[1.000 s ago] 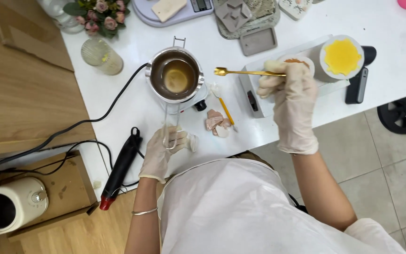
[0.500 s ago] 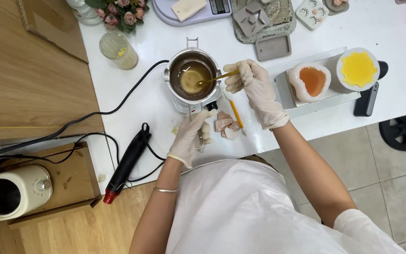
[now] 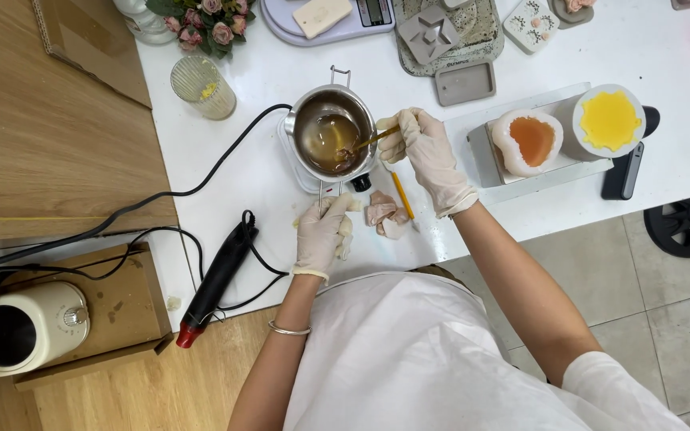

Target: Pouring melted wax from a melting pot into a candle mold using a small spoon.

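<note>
Stirring amber liquid in a metal pot (image 3: 333, 136) near the table's front edge, the gloved right hand (image 3: 425, 152) pinches a gold spoon (image 3: 365, 144). The gloved left hand (image 3: 321, 231) closes around the pot's handle (image 3: 329, 191).

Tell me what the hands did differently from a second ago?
The right hand carried the gold spoon from beside the yellow mould over to the metal melting pot and dipped it into the amber liquid. The left hand kept holding the pot's handle.
</note>
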